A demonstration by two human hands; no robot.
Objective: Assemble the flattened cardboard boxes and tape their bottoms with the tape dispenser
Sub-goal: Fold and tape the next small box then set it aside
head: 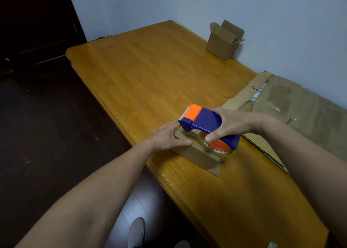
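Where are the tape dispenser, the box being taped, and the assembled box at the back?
tape dispenser [206,119], head view, blue body
box being taped [197,154], head view, near side wall
assembled box [220,45], head view, front wall

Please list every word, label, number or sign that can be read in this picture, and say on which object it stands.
No text can be read.
Large flattened brown cardboard sheet by the wall: a small black circle symbol with dark marks beside it, too small to read.
White and blue strip on the same sheet: printing too blurred to read.
Blue and orange plastic tape dispenser, small brown cardboard boxes: no text visible.
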